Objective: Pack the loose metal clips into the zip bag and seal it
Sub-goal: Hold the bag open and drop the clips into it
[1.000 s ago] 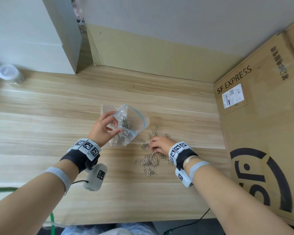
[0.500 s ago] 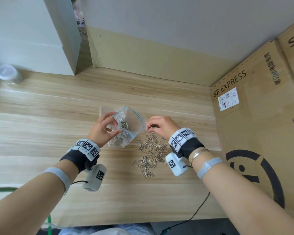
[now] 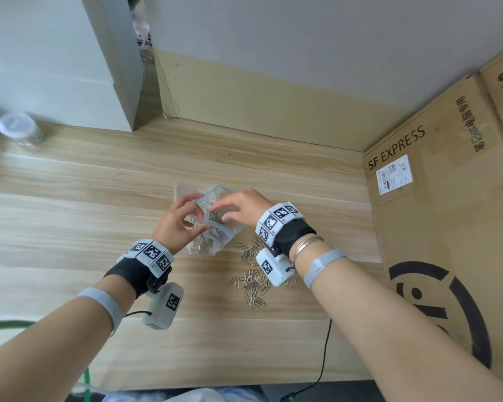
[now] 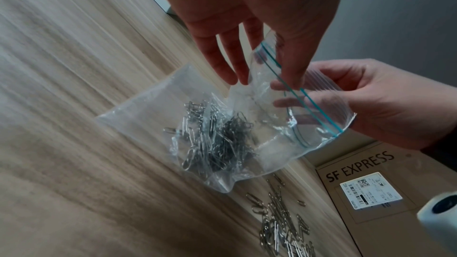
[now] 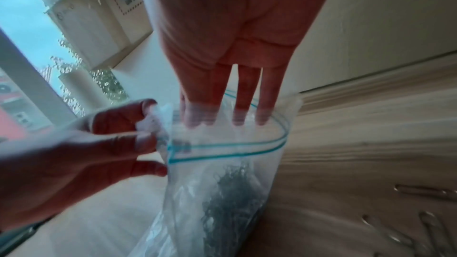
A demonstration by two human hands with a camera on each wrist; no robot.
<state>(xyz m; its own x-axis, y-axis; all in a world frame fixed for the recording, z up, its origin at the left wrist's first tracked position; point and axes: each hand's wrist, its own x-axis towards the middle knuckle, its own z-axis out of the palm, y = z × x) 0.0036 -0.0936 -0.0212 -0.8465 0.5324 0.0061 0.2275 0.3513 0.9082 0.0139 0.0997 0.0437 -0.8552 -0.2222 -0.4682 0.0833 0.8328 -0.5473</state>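
wooden table | SF EXPRESS cardboard box right | lidded jar far left | white box behind

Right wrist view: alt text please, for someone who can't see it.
The right hand dips its fingertips into the open mouth of a clear zip bag, while the left hand pinches the bag's rim. Metal clips lie inside the bag, and a few loose clips lie on the wooden table.
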